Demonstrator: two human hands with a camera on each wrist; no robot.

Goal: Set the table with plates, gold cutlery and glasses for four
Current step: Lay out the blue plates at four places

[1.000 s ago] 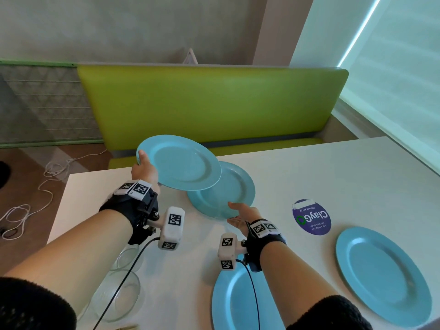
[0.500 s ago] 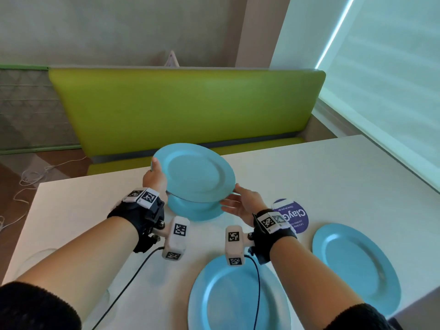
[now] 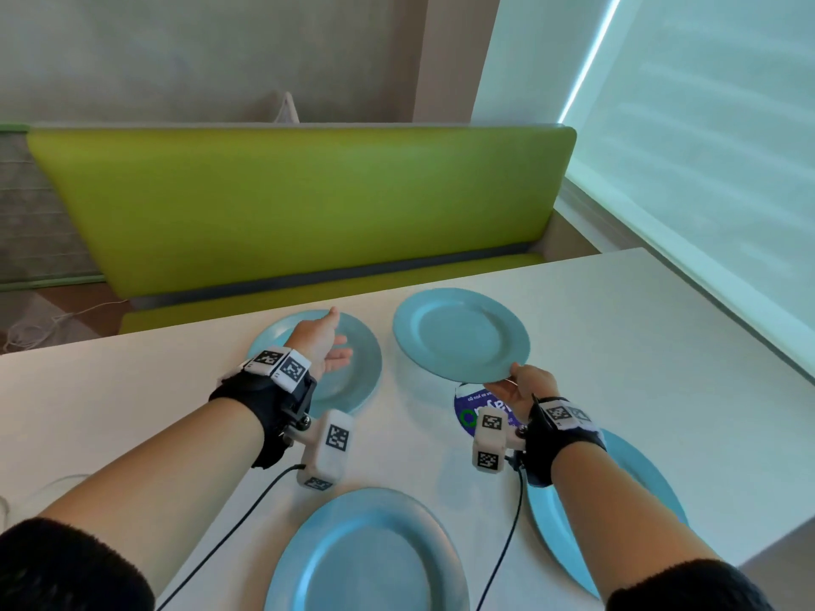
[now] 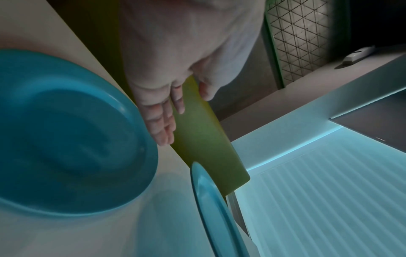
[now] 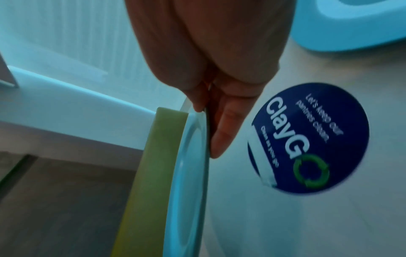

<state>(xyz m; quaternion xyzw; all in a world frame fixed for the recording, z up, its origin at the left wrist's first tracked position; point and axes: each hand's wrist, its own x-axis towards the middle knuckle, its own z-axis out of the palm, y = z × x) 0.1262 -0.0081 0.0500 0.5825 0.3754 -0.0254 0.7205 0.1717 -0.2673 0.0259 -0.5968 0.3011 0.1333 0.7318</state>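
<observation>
Four light blue plates are in the head view. My right hand [image 3: 514, 377] pinches the near rim of one plate [image 3: 461, 335] and holds it tilted a little above the white table [image 3: 639, 346], at the far right. The right wrist view shows thumb on top and fingers under that plate [image 5: 193, 173], held by my right hand [image 5: 206, 130]. My left hand [image 3: 339, 335] hovers open with straight fingers over the far left plate [image 3: 361, 372], which lies flat. Two more plates lie near me, one in the middle [image 3: 366, 553] and one on the right [image 3: 635, 491].
A round blue ClayGo sticker [image 3: 467, 412] is stuck to the table under my right hand. A green bench [image 3: 286, 205] runs along the far edge. A blind-covered window [image 3: 705, 147] lines the right side. A clear glass rim [image 3: 66, 480] shows faintly at the left.
My left hand let go of the upper plate and opened over the lower one. My right hand took that plate by the rim and carried it to the right.
</observation>
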